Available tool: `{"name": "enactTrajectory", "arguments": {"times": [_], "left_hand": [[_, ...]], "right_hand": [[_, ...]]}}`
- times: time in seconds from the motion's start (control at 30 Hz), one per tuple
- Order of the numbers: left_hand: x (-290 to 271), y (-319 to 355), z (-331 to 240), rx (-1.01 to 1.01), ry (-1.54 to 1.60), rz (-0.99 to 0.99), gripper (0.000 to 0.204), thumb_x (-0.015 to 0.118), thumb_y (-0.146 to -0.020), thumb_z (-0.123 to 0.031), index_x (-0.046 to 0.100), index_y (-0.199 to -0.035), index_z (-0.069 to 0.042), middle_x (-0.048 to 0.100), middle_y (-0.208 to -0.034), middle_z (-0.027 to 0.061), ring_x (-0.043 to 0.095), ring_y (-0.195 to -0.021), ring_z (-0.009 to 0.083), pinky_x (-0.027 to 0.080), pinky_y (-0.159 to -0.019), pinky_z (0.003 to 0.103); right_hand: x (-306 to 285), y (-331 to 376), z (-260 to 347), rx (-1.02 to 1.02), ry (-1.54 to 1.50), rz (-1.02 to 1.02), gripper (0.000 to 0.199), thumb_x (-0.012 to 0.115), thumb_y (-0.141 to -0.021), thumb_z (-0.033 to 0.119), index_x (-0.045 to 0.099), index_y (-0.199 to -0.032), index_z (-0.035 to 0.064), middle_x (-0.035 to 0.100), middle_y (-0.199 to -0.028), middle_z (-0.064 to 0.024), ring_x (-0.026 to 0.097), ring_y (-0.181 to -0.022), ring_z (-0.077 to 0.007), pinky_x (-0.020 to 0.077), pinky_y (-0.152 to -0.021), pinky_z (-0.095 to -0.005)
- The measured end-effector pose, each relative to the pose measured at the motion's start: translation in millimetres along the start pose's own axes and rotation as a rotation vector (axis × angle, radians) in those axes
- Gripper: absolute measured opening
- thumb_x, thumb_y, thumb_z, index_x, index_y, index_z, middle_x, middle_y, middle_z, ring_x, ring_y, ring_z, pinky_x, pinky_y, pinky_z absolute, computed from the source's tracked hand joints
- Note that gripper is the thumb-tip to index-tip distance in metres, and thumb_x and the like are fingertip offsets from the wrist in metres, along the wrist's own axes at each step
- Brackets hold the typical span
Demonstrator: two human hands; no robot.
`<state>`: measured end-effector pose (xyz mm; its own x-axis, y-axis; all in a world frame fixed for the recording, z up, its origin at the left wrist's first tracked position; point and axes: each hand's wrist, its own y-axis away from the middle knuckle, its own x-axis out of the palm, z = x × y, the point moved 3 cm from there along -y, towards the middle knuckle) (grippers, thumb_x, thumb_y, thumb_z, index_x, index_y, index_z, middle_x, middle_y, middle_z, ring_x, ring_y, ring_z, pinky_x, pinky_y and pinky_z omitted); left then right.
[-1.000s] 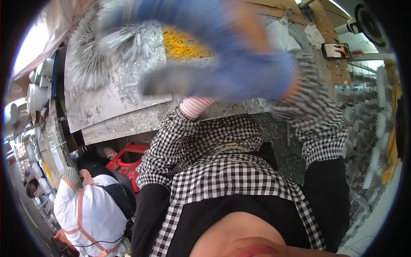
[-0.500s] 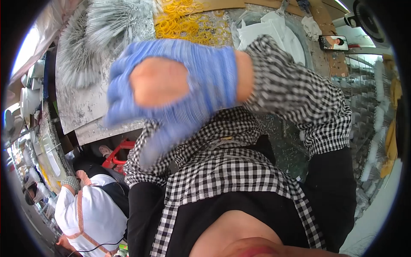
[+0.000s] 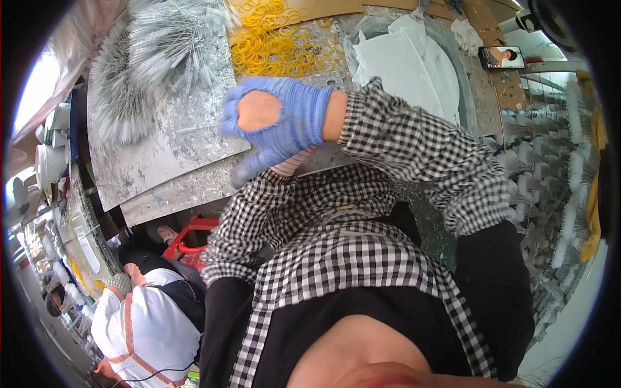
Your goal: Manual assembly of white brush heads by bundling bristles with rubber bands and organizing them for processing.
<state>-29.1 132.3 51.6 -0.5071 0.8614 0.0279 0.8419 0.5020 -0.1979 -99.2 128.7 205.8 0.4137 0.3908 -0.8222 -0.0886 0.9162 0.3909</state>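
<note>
My right hand wears a blue knitted glove with a large opening over its back. It is over the near part of the worktable. Its thumb stretches down, apart from the bent, slightly blurred fingers, and I see nothing held in it. My left hand, mostly hidden beneath the right, shows only a striped pinkish strip by the checked sleeve cuff. Its fingers and anything in them cannot be seen. Beyond my hands lie bundles of clear bristle-like strands and a pile of yellow rings.
Back right, a round tray holds white paste-like material. A phone stands beyond it. Bristly pieces hang on a rack at the right. Lower left are a red stool and a person in white.
My right hand has dropped away from the camera, down toward my left hand, and looks smaller. The striped strip by my left cuff now shows, and the white material is less covered.
</note>
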Motion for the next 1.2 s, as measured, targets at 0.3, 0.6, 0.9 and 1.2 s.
{"name": "enactTrajectory", "arguments": {"times": [0.3,0.6,0.9,1.2], "left_hand": [[-17.5,-34.7,0.3,-0.127,0.157,-0.114,0.045,0.053,-0.102,-0.037,0.057,-0.132,-0.004,0.064,-0.126,0.0125,0.063,-0.114,0.0275,0.047,-0.108,0.044],[-97.9,-4.0,-61.5,-0.463,0.935,-0.529,0.038,0.055,-0.100,-0.040,0.069,-0.114,-0.008,0.072,-0.116,0.0133,0.067,-0.108,0.0300,0.052,-0.100,0.045],[-120.4,23.3,-36.0,-0.444,0.909,-0.679,0.041,0.053,-0.098,-0.042,0.067,-0.119,-0.009,0.069,-0.121,0.0113,0.064,-0.113,0.0299,0.049,-0.103,0.047],[-90.6,12.2,-52.9,-0.506,0.878,-0.727,0.042,0.047,-0.101,-0.037,0.065,-0.125,-0.008,0.070,-0.125,0.0105,0.064,-0.116,0.0284,0.049,-0.103,0.045]], "right_hand": [[-6.8,8.6,-6.0,-0.481,-0.126,-0.712,0.057,0.071,-0.087,0.055,0.069,-0.120,0.0076,0.069,-0.108,-0.0122,0.063,-0.105,-0.0299,0.0516,-0.095,-0.0423],[1.4,81.8,-31.7,-0.220,-0.998,-1.094,0.028,0.061,-0.102,0.021,0.069,-0.122,0.0035,0.073,-0.110,-0.0066,0.069,-0.104,-0.0164,0.0549,-0.095,-0.0313],[97.2,64.5,-11.0,-0.004,-0.908,-0.955,0.018,0.072,-0.090,0.007,0.073,-0.108,0.0055,0.072,-0.098,-0.0057,0.069,-0.095,-0.0184,0.0548,-0.088,-0.0310],[104.8,63.5,-6.3,-0.045,-0.364,-1.107,0.017,0.073,-0.084,0.018,0.071,-0.098,0.0066,0.068,-0.092,-0.0117,0.067,-0.085,-0.0315,0.0544,-0.077,-0.0389]]}}
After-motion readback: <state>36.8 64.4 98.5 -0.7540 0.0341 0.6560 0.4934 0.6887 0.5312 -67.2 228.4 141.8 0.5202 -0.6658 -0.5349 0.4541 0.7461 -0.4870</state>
